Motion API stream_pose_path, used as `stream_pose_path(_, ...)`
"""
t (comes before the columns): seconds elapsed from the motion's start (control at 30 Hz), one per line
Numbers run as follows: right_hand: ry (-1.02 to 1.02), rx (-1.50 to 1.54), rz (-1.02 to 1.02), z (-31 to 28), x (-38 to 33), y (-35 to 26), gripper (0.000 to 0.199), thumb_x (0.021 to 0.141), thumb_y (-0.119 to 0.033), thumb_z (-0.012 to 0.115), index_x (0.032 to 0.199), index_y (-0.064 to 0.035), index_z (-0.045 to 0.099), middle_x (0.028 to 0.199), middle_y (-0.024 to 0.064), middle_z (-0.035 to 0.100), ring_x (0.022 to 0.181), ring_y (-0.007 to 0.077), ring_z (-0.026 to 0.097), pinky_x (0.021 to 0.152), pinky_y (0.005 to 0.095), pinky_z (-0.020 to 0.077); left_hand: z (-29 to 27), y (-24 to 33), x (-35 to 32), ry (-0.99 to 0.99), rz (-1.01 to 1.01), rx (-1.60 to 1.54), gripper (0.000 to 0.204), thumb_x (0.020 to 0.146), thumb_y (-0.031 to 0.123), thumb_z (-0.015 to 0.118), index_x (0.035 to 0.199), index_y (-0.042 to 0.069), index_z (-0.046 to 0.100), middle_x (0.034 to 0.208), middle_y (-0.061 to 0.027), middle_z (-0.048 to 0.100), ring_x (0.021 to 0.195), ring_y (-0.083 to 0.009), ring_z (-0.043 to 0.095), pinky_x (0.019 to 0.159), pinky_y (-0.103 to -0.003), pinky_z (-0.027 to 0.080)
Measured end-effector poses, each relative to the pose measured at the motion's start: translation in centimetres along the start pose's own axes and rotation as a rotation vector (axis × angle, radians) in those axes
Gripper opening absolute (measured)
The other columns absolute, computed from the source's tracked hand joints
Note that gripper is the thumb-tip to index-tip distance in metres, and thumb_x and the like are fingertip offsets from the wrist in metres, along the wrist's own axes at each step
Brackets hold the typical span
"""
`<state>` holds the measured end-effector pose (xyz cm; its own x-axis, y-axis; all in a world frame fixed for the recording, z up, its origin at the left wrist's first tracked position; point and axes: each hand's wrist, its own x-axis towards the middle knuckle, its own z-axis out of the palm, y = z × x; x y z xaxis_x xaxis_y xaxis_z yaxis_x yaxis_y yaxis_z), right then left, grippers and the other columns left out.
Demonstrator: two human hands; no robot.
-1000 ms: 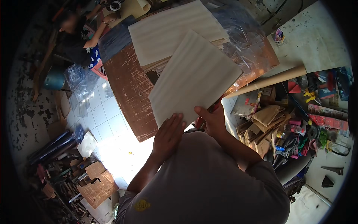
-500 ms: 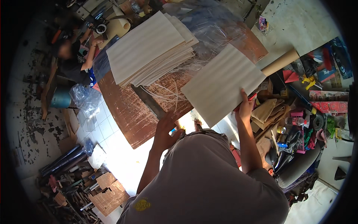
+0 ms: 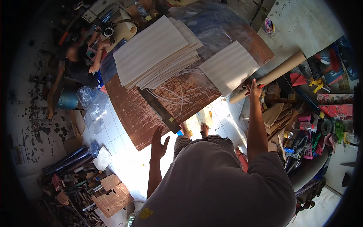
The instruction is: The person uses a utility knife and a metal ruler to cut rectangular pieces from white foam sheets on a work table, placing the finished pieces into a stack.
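My left hand [image 3: 159,144] hangs open beside the near edge of the brown worktable [image 3: 128,121], fingers spread and nothing in them. My right hand [image 3: 255,90] is closed around a slim red tool [image 3: 260,86], mostly hidden by the fingers; its kind cannot be made out. This hand is beside a roll of brown paper [image 3: 284,72] at the table's right. A single pale, faintly striped sheet [image 3: 229,67] lies at the table's right edge, apart from both hands. Further left rises a tall stack of similar sheets [image 3: 153,49].
A dark flat bar [image 3: 159,109] and loose white strips [image 3: 177,96] lie on the table, with clear plastic film [image 3: 211,26] behind. Another person [image 3: 85,62] works at the far left. Scrap pieces [image 3: 113,196] pile up lower left; mixed goods crowd the right.
My right hand has let go of the pale sheet, which now rests farther back on the table, and has moved up and right. My left hand has drawn back from the table edge.
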<state>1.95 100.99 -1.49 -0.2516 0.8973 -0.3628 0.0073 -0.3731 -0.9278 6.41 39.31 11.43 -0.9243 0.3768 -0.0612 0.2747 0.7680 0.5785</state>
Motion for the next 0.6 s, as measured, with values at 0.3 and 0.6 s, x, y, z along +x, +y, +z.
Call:
stream_pose_path(0.3,-0.543,-0.740,-0.319,-7.1,-19.7,7.2,0.041,0.096,-0.031,0.078,0.078,-0.0047,0.052,0.065,0.0074,0.052,0.060,0.0202,0.045,0.059,0.0417,0.0410,1.8,-2.9,-7.3,-0.028,-0.356,-0.216,0.025,0.101,0.023,0.071,0.116,0.002,0.072,0.115,-0.0158,0.076,0.106,-0.0313,0.073,0.093,-0.043,0.056)
stream_pose_path(0.6,-1.262,-0.850,-0.341,3.3,-33.0,7.7,0.050,0.089,-0.047,0.083,0.102,-0.0028,0.063,0.099,0.0139,0.066,0.087,0.0275,0.069,0.078,0.0421,0.0548,-7.2,0.2,6.2,0.401,-0.223,-0.304,0.023,0.108,0.023,0.063,0.113,0.002,0.069,0.101,-0.0100,0.075,0.089,-0.0184,0.073,0.075,-0.033,0.056)
